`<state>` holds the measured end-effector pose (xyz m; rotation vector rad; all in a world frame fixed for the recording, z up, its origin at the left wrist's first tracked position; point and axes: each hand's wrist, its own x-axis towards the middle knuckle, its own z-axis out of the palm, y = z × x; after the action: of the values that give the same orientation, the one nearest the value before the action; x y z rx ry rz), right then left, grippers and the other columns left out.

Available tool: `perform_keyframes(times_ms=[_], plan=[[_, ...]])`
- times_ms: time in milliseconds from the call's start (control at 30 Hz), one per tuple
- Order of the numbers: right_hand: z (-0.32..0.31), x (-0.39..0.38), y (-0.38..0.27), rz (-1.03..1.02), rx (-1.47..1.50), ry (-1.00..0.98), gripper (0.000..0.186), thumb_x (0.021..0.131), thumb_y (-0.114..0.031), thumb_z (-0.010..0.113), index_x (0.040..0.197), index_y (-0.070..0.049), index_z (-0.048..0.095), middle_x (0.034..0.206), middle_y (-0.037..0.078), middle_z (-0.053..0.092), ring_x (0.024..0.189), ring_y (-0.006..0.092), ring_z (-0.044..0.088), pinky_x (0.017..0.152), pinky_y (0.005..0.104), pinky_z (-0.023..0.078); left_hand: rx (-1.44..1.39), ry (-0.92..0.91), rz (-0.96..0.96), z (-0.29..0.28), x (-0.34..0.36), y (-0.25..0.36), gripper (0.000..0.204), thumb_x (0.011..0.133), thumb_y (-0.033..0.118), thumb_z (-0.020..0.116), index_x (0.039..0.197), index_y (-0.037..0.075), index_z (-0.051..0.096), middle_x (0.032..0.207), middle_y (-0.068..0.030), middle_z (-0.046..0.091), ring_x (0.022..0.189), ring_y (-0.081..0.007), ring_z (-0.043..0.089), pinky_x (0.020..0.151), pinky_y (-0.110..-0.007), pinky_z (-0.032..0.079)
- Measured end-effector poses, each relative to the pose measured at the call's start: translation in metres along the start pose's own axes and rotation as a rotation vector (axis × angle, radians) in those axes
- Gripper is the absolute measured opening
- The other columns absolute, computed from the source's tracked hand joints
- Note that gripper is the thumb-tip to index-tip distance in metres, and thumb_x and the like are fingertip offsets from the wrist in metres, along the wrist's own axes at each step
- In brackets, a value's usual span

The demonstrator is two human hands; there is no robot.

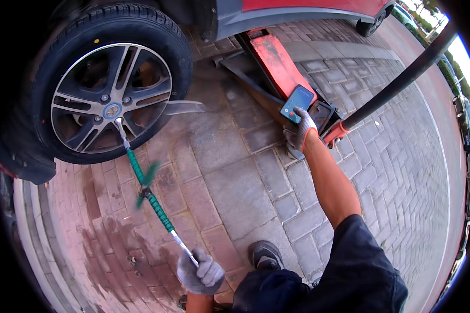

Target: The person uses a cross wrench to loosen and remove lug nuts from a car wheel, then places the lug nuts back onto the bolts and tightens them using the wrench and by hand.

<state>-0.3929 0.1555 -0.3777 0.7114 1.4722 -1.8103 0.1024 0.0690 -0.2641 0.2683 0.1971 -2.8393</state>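
Note:
My left hand, in a grey glove, is closed around the bare metal end of a cross lug wrench with green grips. The wrench slants up to the left, its far end at the wheel, just below the blue-ringed centre cap. Its short cross arms look blurred. Several lug nuts show around the cap. In my right hand, gloved in grey with an orange cuff, is a smartphone, its screen lit. The fingers behind it are mostly hidden.
A red floor jack reaches under the red car, its long black handle slanting up to the right. Brick paving lies below, with a wet patch at lower left. My shoe stands at the bottom. Parked cars line the right edge.

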Motion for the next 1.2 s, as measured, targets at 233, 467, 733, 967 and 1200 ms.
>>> perform_keyframes(times_ms=[233, 467, 733, 967, 1200], plan=[[0.012, -0.003, -0.001, -0.027, -0.064, 0.076, 0.052, 0.079, -0.055, 0.073, 0.098, -0.008, 0.062, 0.082, 0.012, 0.064, 0.064, 0.0249, 0.062, 0.061, 0.0380, 0.054, 0.097, 0.039, 0.036, 0.005, -0.002, -0.001, 0.060, 0.103, 0.050, 0.041, 0.114, -0.006, 0.060, 0.060, -0.0002, 0.041, 0.046, -0.0132, 0.036, 0.047, -0.030, 0.033], [0.013, -0.005, -0.002, -0.059, -0.054, 0.090, 0.044, 0.080, -0.050, 0.073, 0.093, -0.008, 0.063, 0.077, 0.010, 0.063, 0.059, 0.0236, 0.060, 0.056, 0.0368, 0.053, 0.164, 0.082, 0.072, 0.004, -0.003, 0.001, 0.055, 0.104, 0.049, 0.041, 0.112, -0.002, 0.060, 0.056, 0.0026, 0.034, 0.039, -0.0098, 0.031, 0.043, -0.029, 0.031], [0.014, -0.012, -0.003, -0.069, -0.105, 0.103, 0.045, 0.079, -0.052, 0.069, 0.081, -0.007, 0.063, 0.074, 0.009, 0.064, 0.057, 0.0215, 0.059, 0.054, 0.0330, 0.052, 0.156, 0.081, 0.061, 0.007, -0.001, -0.001, 0.055, 0.103, 0.049, 0.042, 0.112, -0.002, 0.060, 0.055, 0.0028, 0.033, 0.038, -0.0096, 0.030, 0.042, -0.029, 0.031], [0.013, -0.001, 0.000, -0.100, -0.056, 0.069, 0.040, 0.081, -0.048, 0.069, 0.081, -0.009, 0.062, 0.070, 0.008, 0.063, 0.053, 0.0214, 0.058, 0.050, 0.0324, 0.050, 0.165, 0.097, 0.069, 0.005, -0.003, 0.001, 0.055, 0.103, 0.049, 0.043, 0.112, -0.002, 0.060, 0.055, 0.0025, 0.034, 0.039, -0.0098, 0.031, 0.043, -0.029, 0.030], [0.023, -0.001, 0.009, -0.199, -0.052, 0.194, 0.037, 0.083, -0.046, 0.070, 0.081, -0.009, 0.063, 0.066, 0.007, 0.062, 0.050, 0.0203, 0.058, 0.046, 0.0311, 0.050, 0.159, 0.102, 0.071, 0.006, -0.004, 0.001, 0.055, 0.103, 0.049, 0.044, 0.112, -0.002, 0.060, 0.056, 0.0019, 0.036, 0.039, -0.0103, 0.032, 0.043, -0.029, 0.031]])
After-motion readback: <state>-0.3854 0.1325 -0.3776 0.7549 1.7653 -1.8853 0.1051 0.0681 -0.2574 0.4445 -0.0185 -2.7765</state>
